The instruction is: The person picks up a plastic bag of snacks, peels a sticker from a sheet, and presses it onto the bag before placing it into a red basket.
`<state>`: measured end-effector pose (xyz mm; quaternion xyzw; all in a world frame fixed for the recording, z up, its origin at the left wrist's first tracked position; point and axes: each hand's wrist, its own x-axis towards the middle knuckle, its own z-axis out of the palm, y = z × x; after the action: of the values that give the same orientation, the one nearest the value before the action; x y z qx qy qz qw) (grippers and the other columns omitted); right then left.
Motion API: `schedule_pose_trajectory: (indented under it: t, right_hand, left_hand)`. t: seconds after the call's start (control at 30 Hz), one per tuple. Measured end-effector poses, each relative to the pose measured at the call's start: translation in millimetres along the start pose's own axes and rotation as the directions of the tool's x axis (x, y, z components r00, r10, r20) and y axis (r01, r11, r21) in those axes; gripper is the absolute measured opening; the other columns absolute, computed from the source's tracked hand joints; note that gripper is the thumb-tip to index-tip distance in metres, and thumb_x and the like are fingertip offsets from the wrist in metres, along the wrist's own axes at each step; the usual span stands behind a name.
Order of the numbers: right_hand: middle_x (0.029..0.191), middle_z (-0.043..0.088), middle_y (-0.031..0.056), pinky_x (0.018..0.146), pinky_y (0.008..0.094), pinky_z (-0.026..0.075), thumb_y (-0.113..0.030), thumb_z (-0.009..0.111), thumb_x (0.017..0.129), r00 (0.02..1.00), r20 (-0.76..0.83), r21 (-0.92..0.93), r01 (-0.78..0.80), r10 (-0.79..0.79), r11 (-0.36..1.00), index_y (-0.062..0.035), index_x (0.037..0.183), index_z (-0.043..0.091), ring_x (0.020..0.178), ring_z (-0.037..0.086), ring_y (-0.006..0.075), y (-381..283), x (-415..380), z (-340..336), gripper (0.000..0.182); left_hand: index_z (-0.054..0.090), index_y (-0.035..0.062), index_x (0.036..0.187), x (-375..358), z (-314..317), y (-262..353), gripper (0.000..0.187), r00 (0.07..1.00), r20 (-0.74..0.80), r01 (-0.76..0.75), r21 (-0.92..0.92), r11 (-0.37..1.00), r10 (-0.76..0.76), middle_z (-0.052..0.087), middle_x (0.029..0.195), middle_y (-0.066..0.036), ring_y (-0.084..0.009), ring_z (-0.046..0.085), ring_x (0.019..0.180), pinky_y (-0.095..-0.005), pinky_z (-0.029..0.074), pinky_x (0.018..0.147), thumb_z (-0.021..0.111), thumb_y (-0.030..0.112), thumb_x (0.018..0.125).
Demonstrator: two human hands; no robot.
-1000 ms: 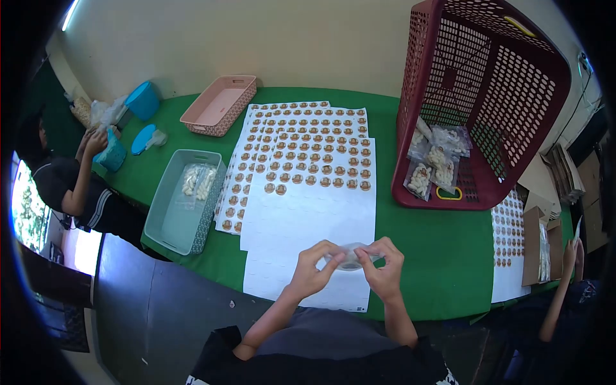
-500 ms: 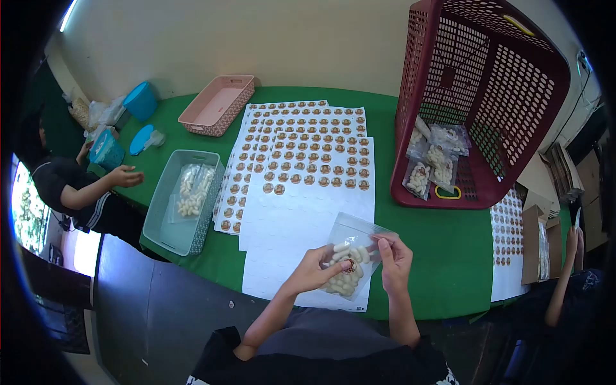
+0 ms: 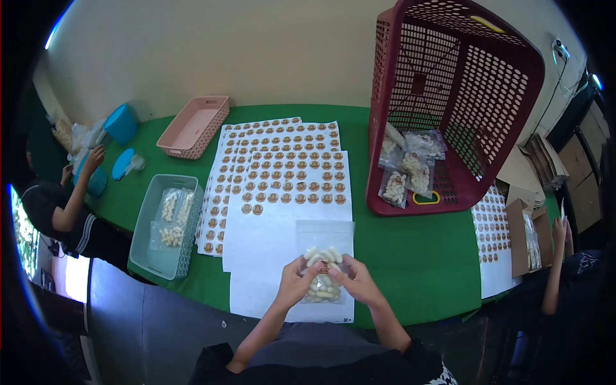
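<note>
A clear zip bag of white oblong pieces (image 3: 323, 293) lies between my hands, upright toward me over the white sticker sheets (image 3: 256, 240). My left hand (image 3: 296, 280) grips its left side, the thumb close to a round brown-and-white sticker (image 3: 325, 267) on the bag's front. From the right, my right hand (image 3: 358, 282) holds the other side, its thumb also near the sticker. The flat, unfilled top of the bag sticks out beyond my fingers.
A green bin (image 3: 138, 247) with filled bags stands left, a pink basket (image 3: 192, 125) behind it. The large maroon crate (image 3: 385, 96) on its side holds filled bags. Another person (image 3: 48, 205) is at far left; a co-worker's arm (image 3: 553, 282) shows right beside a cardboard box (image 3: 517, 234).
My right hand has moved from the bag's upper right corner down to its side. The bag now stands straighter. The view has shifted, and the left person's hand has moved to the blue container.
</note>
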<state>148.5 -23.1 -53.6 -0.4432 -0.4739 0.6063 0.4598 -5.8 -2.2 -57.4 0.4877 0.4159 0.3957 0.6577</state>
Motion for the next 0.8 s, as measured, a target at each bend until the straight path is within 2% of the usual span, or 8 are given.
schedule_pose_trajectory:
  t: [0.17,0.27,0.4,0.47,0.53,0.63,0.73,0.8]
  right_hand:
    - [0.085,0.053,0.0082,0.057,0.0227,0.046,-0.013,0.063,0.072,0.981,0.14,-0.086,-0.12,0.132,0.989,0.003,0.099,0.046,0.073,0.053,0.0108,5.8,-4.7,-6.3,0.036]
    - [0.089,0.053,0.0104,0.054,0.0243,0.048,-0.004,0.061,0.071,0.97,-0.194,0.002,0.151,-0.148,0.989,0.0013,0.101,0.042,0.074,0.053,0.0137,19.6,8.1,-31.3,0.036]
    - [0.086,0.056,0.0077,0.053,0.0218,0.045,-0.007,0.063,0.071,0.636,-0.746,0.067,0.368,-0.198,0.928,-0.0064,0.1,0.039,0.071,0.053,0.0117,10.8,48.3,-93.6,0.037]
    - [0.082,0.056,0.0049,0.053,0.0213,0.044,-0.008,0.062,0.073,0.503,-0.827,-0.066,0.358,-0.252,0.931,-0.0069,0.092,0.041,0.07,0.053,0.0104,26.2,70.6,-137.3,0.029]
    - [0.097,0.051,0.0089,0.063,0.0271,0.045,-0.01,0.063,0.072,0.577,-0.798,0.013,0.303,-0.172,0.953,-0.0079,0.104,0.037,0.081,0.051,0.0135,28.6,83.4,-159.0,0.041]
    - [0.124,0.015,0.0165,0.087,0.0365,0.032,-0.011,0.063,0.07,0.454,-0.84,-0.099,0.407,-0.296,0.908,-0.0044,0.124,0.011,0.108,0.031,0.0249,29.4,97.5,-162.4,0.075]
    - [0.118,0.021,0.0184,0.088,0.0365,0.03,-0.008,0.065,0.067,0.314,-0.793,-0.534,0.056,-0.522,0.844,0.0017,0.118,0.016,0.107,0.028,0.0265,44.2,107.8,-141.1,0.071]
    - [0.115,0.024,0.0193,0.093,0.0395,0.021,-0.005,0.064,0.062,0.455,-0.586,-0.703,0.126,-0.671,0.7,0.0024,0.113,0.024,0.109,0.022,0.0309,52.6,101.1,-99.7,0.066]
  left_hand:
    - [0.04,-0.0034,0.11,7.2,-12.5,-1.7,0.036,0.979,-0.136,-0.149,0.04,0.988,0.153,0.05,0.101,-0.011,-0.0145,0.049,0.092,-0.0275,0.04,0.078,0.051,0.015,0.08]
    - [0.035,-0.0014,0.113,7.3,-25.3,4.2,0.038,0.951,-0.199,-0.224,0.086,0.971,0.237,0.046,0.105,-0.012,-0.0162,0.047,0.094,-0.0285,0.038,0.081,0.05,0.013,0.08]
    - [0.036,0.002,0.112,4.6,-64.1,10.9,0.035,0.861,-0.451,-0.235,0.055,0.97,0.235,0.045,0.105,-0.01,-0.016,0.048,0.089,-0.0262,0.038,0.077,0.048,0.012,0.081]
    - [0.037,0.0025,0.111,-0.3,-83.8,12.7,0.033,0.806,-0.546,-0.234,0.063,0.97,0.23,0.045,0.105,-0.01,-0.0157,0.049,0.089,-0.0261,0.038,0.075,0.047,0.012,0.081]
    - [0.038,0.0026,0.11,-6.0,-95.0,16.3,0.032,0.769,-0.594,-0.248,0.062,0.967,0.235,0.045,0.105,-0.009,-0.0159,0.049,0.089,-0.0265,0.037,0.076,0.048,0.013,0.081]
    - [0.04,0.0023,0.107,-15.5,-100.7,18.5,0.031,0.711,-0.673,-0.249,0.028,0.968,0.203,0.046,0.104,-0.008,-0.0153,0.048,0.089,-0.0257,0.037,0.076,0.049,0.014,0.08]
    - [0.043,0.0026,0.105,-18.6,-110.9,0.7,0.029,0.747,-0.634,-0.15,0.132,0.98,0.199,0.046,0.104,-0.008,-0.0141,0.048,0.088,-0.0261,0.037,0.076,0.05,0.014,0.079]
    - [0.045,0.0023,0.102,-17.8,-111.8,-11.2,0.028,0.751,-0.638,-0.058,0.193,0.979,0.17,0.046,0.103,-0.008,-0.0165,0.048,0.086,-0.0277,0.037,0.077,0.052,0.014,0.078]
